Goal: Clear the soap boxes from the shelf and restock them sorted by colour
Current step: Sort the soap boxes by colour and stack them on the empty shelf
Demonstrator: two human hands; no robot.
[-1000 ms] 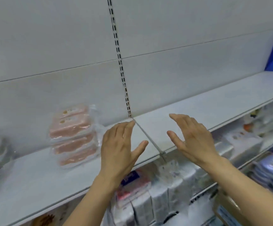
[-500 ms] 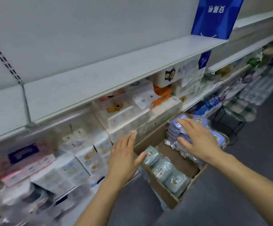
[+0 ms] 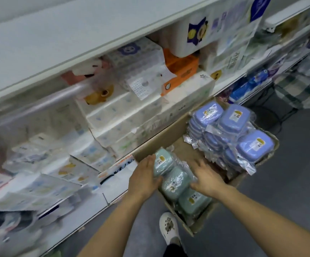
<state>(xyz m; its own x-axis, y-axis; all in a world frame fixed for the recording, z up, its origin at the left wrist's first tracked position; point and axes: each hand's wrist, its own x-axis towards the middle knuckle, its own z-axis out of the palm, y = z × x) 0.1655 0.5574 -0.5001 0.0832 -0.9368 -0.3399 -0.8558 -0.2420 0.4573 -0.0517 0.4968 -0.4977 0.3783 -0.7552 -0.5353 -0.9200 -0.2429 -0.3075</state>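
Note:
A cardboard box (image 3: 171, 128) on the floor holds wrapped soap boxes. Pale green soap boxes (image 3: 174, 182) lie in a row at its near end, and blue soap boxes (image 3: 230, 127) are piled at its far end. My left hand (image 3: 144, 178) is down in the box against the left side of the green ones, thumb curled under a pack. My right hand (image 3: 205, 176) lies against their right side with fingers spread. The bare white shelf (image 3: 61, 34) runs across the top.
Tissue and paper packs (image 3: 124, 112) fill the lower shelves left of the box. A white shoe (image 3: 169, 229) stands on the grey floor just beside the box's near corner. A wire basket (image 3: 272, 115) and checked cloth sit further along the aisle.
The view has swung down from the bare shelf to the box on the floor. Both hands have dropped into the box and closed in on the green soap boxes from either side.

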